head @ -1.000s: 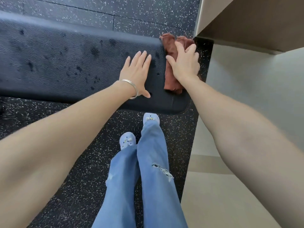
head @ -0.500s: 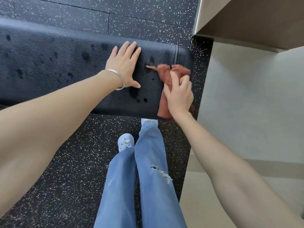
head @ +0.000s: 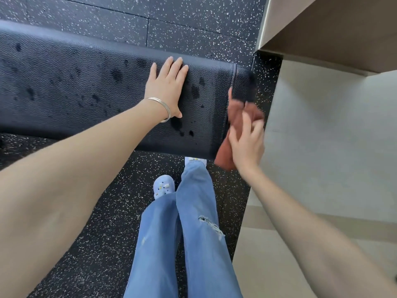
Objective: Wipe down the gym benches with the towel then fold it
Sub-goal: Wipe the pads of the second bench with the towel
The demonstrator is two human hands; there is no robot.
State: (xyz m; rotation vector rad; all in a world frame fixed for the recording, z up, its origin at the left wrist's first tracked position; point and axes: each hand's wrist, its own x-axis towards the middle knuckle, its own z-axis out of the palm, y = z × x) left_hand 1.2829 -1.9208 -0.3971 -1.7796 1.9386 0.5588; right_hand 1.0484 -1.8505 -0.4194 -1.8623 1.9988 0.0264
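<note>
1. The right hand (head: 247, 143) grips a bunched rust-brown cloth towel (head: 233, 121) at the right end of the black textured vinyl gym bench (head: 86, 82), at 3 o'clock of frame centre.
2. The left hand (head: 167, 87) lies flat and spread, holding nothing, bracing on the pad.
3. Risk: wet spots (head: 117, 74) toward 9 o'clock look unwiped; a braced palm could slip there.
4. Risk: the hanging towel end could drag on the speckled rubber floor (head: 96, 211) and pick up dirt.
</note>
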